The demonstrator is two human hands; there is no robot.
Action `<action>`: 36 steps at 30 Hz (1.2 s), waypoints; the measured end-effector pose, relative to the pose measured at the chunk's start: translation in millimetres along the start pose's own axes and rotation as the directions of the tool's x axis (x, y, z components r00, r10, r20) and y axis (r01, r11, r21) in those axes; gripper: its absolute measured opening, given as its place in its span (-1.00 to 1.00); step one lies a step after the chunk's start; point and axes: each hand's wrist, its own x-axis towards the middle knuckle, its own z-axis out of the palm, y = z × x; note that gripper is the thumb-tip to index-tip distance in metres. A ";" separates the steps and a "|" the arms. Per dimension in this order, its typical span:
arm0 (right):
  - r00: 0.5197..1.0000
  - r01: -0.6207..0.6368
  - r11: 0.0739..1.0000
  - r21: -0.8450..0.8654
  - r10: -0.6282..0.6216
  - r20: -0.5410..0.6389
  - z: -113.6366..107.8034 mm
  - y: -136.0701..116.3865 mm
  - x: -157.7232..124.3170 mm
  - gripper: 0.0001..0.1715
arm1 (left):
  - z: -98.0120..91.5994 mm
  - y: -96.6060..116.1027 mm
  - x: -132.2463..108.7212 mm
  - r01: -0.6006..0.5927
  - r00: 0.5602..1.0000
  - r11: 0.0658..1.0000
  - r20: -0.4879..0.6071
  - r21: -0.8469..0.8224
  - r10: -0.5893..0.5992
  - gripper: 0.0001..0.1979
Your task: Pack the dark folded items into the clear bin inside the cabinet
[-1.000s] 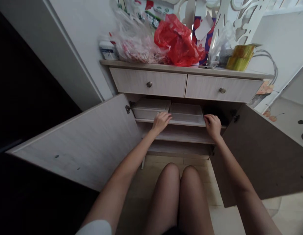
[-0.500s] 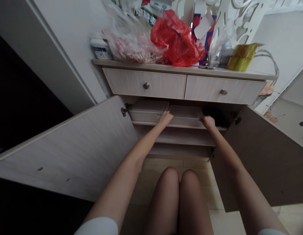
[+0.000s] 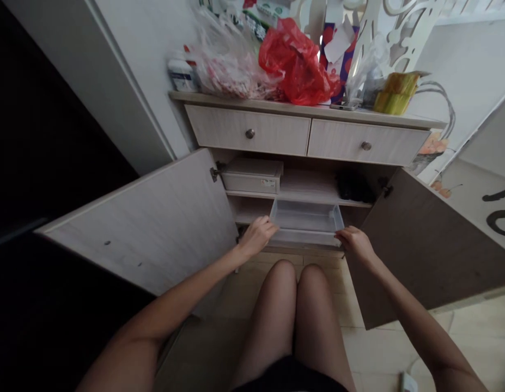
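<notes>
A translucent plastic box [image 3: 305, 219], with no lid on it, hangs between my hands in front of the cabinet's lower shelves. My left hand [image 3: 258, 235] grips its left side near the front corner. At the front right corner, the fingers of my right hand [image 3: 356, 243] are closed on the rim. I see nothing inside the box. Behind and above it, a second whitish box [image 3: 251, 175] with a small label sits at the left of the upper shelf [image 3: 307, 185]. Dark folded items [image 3: 353, 186] lie at that shelf's right end.
The left cabinet door [image 3: 162, 218] and right cabinet door [image 3: 432, 245] both stand wide. Above are two closed drawers [image 3: 249, 129]. A red plastic bag [image 3: 297, 65], a clear bag [image 3: 236, 68], a white bottle [image 3: 182, 75] and a yellow packet [image 3: 398, 92] crowd the top.
Both hands have drawn the translucent box off the upper shelf, toward me and down. The shelf surface where it stood now shows. The whitish box stays on the left.
</notes>
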 end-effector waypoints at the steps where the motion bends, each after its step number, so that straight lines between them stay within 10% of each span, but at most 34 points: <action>1: 1.000 0.008 1.000 0.016 -0.008 0.003 2.4 -6.2 -13.8 -0.69 | -0.5 9.0 -14.3 -0.003 1.000 1.000 -0.005 -0.004 0.003 -0.74; 8: 0.995 0.013 0.998 0.063 -0.018 0.094 21.2 -41.8 -79.3 -0.73 | 0.2 56.2 -87.3 0.010 1.000 0.995 0.008 -0.102 -0.010 -0.77; 16: 0.979 -0.009 0.999 0.039 0.001 0.202 27.3 -57.4 -88.8 -0.75 | 11.0 67.2 -106.1 0.252 0.966 0.883 0.051 -0.397 -0.252 -0.77; 20: 0.958 0.017 1.000 -0.019 -0.010 0.285 23.7 -60.3 -87.4 -0.76 | 34.2 62.9 -97.9 0.626 0.695 0.485 0.155 -0.610 -0.702 -0.43; 23: 0.930 0.028 1.000 0.006 -0.028 0.367 17.8 -53.0 -80.3 -0.85 | 47.7 62.1 -90.7 0.752 0.532 0.125 0.483 -0.648 -0.696 -0.24; 29: 0.980 -0.185 0.980 0.067 0.178 0.092 7.0 14.4 14.9 -0.61 | 49.9 62.5 -88.2 0.754 0.546 -0.007 0.632 -0.657 -0.550 0.00; 36: 0.802 -0.597 0.797 -0.094 0.587 -0.112 24.2 91.9 172.2 -0.54 | 54.2 58.4 -92.4 0.797 0.495 -0.009 0.662 -0.604 -0.562 0.04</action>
